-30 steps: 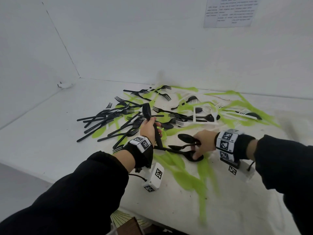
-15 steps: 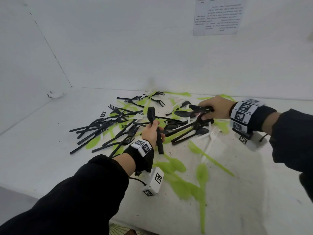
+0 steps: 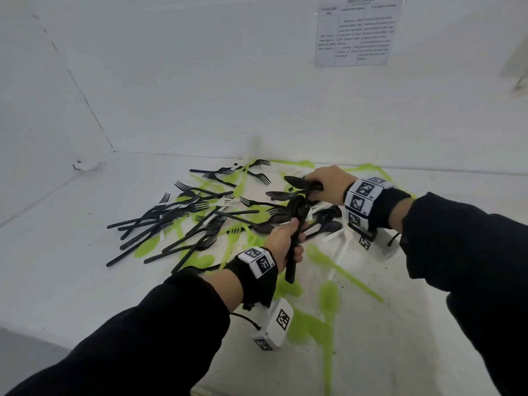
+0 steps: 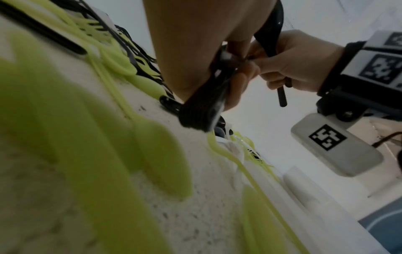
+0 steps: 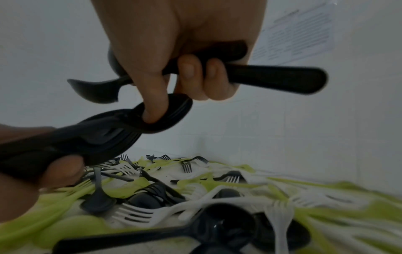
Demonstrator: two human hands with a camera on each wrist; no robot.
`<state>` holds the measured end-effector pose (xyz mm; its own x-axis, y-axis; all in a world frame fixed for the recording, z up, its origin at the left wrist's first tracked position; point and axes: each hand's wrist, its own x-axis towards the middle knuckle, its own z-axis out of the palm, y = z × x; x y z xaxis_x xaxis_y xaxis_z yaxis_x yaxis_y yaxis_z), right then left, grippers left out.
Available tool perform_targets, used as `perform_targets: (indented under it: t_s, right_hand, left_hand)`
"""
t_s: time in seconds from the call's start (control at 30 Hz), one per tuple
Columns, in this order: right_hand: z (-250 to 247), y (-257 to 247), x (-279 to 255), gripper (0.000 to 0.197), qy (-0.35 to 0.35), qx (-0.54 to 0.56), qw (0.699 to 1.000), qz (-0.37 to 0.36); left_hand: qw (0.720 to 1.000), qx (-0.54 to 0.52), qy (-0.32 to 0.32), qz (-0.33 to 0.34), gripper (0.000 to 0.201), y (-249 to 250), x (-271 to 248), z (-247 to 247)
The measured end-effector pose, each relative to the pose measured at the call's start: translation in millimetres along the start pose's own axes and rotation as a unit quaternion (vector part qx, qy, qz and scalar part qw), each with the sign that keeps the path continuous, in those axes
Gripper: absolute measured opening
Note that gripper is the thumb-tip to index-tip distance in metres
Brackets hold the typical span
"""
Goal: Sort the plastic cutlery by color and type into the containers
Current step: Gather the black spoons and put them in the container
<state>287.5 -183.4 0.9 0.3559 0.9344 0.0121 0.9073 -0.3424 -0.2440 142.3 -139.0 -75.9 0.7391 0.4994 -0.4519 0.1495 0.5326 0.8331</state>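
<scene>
My left hand (image 3: 288, 241) grips a stack of black spoons (image 3: 295, 224) upright by the handles, seen close in the left wrist view as a bundle of handles (image 4: 202, 106). My right hand (image 3: 328, 182) holds several black spoons (image 3: 297, 182) by their handles just above that stack. In the right wrist view its fingers (image 5: 191, 75) curl round the handles (image 5: 272, 79) and one fingertip touches the bowl of the left stack (image 5: 130, 120). A mixed pile of black forks (image 3: 171, 221), green cutlery (image 3: 325, 304) and white forks (image 3: 340, 247) lies on the white table.
White walls close the table at the back and left, with a printed sheet (image 3: 357, 32) taped on the back wall. Loose black spoons (image 5: 217, 226) and white forks (image 5: 139, 214) lie under my right hand. No containers are in view.
My right hand lifted black spoons off the table, swung up and back, then came left to meet the stack in my left hand. My left hand rose slightly with its stack.
</scene>
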Motion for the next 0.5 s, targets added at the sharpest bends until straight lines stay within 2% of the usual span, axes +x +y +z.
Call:
perform_targets:
  t_s: [0.1,0.2,0.27,0.37,0.5]
  right_hand:
    - [13.3,1.6,-1.7,0.033,0.032,0.066,0.997,0.035]
    - [25.5,5.0,-4.5,0.040,0.052,0.173,0.979,0.090]
    - [30.7,6.9,-5.5,0.046,0.053,0.213,0.971,0.094]
    - [33.7,3.2,-10.5,0.054,0.050,0.210,0.974,0.072]
    - [38.2,1.2,-17.0,0.049,0.056,0.185,0.979,0.066]
  left_hand:
    - [0.999,-0.032,-0.003,0.012,0.024,-2.9,0.9,3.9]
    - [0.999,-0.045,-0.003,0.003,0.028,-4.5,0.0,6.5]
    - [0.999,-0.038,0.001,-0.010,0.030,-5.1,-0.2,8.0]
    - [0.999,-0.040,-0.002,-0.026,0.033,-5.7,0.5,11.3]
    - [0.997,-0.069,-0.007,-0.023,0.041,-11.0,1.5,16.3]
